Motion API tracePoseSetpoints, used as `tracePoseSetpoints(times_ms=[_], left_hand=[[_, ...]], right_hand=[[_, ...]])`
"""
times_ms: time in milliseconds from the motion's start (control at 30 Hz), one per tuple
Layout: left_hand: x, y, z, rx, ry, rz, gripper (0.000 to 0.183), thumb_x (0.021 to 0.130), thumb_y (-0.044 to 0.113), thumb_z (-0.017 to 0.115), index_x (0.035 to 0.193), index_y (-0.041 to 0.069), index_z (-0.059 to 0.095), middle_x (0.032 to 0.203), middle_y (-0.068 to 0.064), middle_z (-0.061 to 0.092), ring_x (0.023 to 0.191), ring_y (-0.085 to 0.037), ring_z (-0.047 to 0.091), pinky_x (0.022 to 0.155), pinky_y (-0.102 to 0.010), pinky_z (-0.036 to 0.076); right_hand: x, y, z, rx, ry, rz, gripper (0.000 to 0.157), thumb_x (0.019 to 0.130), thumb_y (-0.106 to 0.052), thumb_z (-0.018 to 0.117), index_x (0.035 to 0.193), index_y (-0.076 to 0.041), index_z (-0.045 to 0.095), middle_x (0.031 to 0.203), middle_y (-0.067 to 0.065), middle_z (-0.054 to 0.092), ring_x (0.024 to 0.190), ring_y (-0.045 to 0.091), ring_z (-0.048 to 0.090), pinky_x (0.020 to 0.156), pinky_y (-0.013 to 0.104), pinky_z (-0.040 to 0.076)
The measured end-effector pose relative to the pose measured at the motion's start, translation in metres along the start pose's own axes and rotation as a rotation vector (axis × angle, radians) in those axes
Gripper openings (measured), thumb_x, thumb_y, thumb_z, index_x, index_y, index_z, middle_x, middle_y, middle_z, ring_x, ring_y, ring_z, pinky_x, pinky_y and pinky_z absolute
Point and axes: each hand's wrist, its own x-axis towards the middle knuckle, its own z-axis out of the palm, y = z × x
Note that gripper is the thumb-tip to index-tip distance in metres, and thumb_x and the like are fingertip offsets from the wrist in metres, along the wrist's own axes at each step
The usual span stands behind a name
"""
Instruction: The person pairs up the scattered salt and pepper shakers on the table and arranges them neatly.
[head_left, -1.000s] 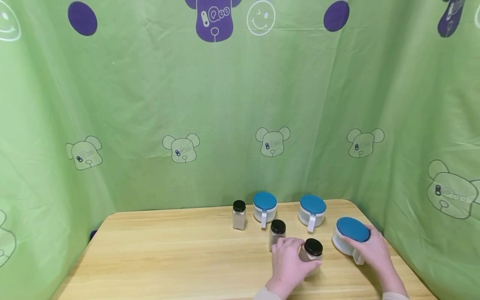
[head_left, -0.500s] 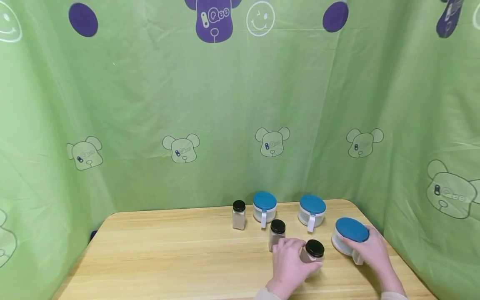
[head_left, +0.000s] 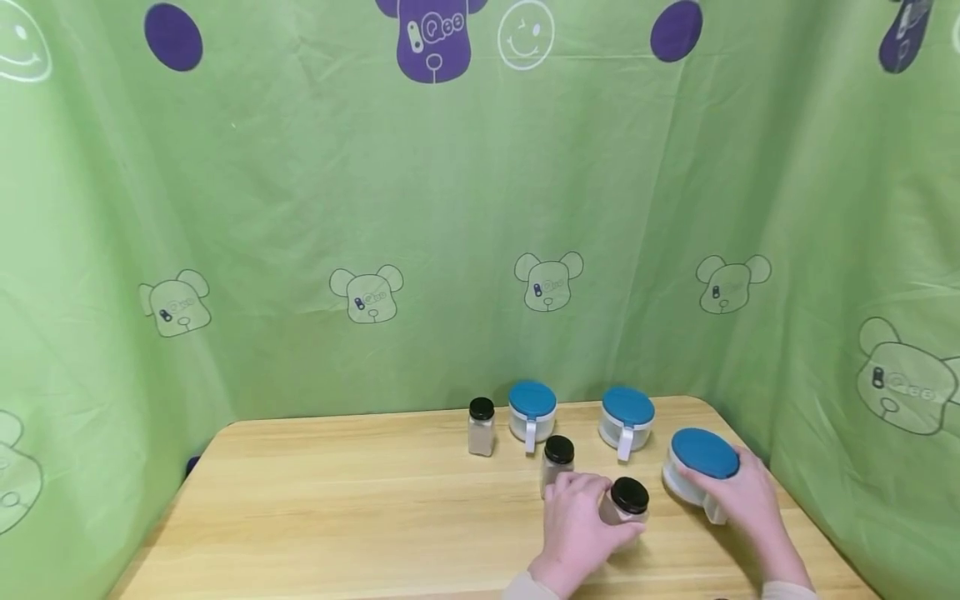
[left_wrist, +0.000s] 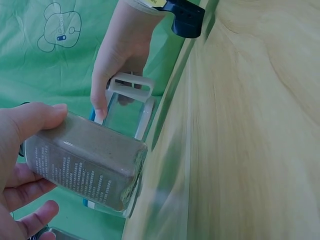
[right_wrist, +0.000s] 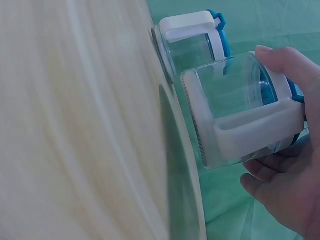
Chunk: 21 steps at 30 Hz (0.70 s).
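In the head view my left hand [head_left: 576, 529] grips a clear square spice jar with a black lid [head_left: 629, 495]. The left wrist view shows its powder-filled glass body [left_wrist: 87, 160] between thumb and fingers, white print on one side. My right hand [head_left: 752, 500] holds a round glass seasoning pot with a blue lid [head_left: 705, 453] from above and the right. Its white handle [right_wrist: 257, 131] faces the right wrist camera. Whether either base touches the table is hard to tell. Another black-lidded spice jar [head_left: 558, 454] stands just beyond my left hand, partly hidden by it.
A third spice jar [head_left: 482, 429] stands upright farther back on the wooden table [head_left: 322, 500]. Two more blue-lidded pots, one to the left [head_left: 532, 408] and one to the right [head_left: 627, 417], stand near the back edge. A green printed curtain [head_left: 450, 183] surrounds the table.
The head view has shifted slightly. Both hands keep their holds, and the spice jar and pot have barely moved.
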Motion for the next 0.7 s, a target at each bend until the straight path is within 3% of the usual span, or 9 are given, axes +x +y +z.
tracePoseSetpoints(times_ms=[333, 700], left_hand=[[-0.005, -0.005, -0.008, -0.007, 0.008, 0.024, 0.055, 0.06, 0.069, 0.063, 0.098, 0.029, 0.062, 0.097, 0.02, 0.061, 0.093, -0.002, 0.044, 0.08, -0.026, 0.032], [-0.011, -0.017, -0.014, -0.002, 0.022, 0.061, 0.057, 0.061, 0.07, 0.061, 0.099, 0.027, 0.062, 0.098, 0.019, 0.062, 0.094, -0.002, 0.046, 0.08, -0.025, 0.033]], right_hand=[[-0.009, -0.007, -0.004, -0.018, 0.012, 0.0, 0.108, 0.068, -0.055, 0.068, 0.137, 0.01, 0.016, 0.128, 0.036, 0.03, 0.111, 0.049, 0.035, 0.081, 0.063, 0.034], [-0.019, -0.015, -0.004, -0.031, 0.058, -0.066, 0.104, 0.067, -0.052, 0.071, 0.133, 0.012, 0.023, 0.125, 0.035, 0.035, 0.108, 0.048, 0.037, 0.081, 0.063, 0.034]])
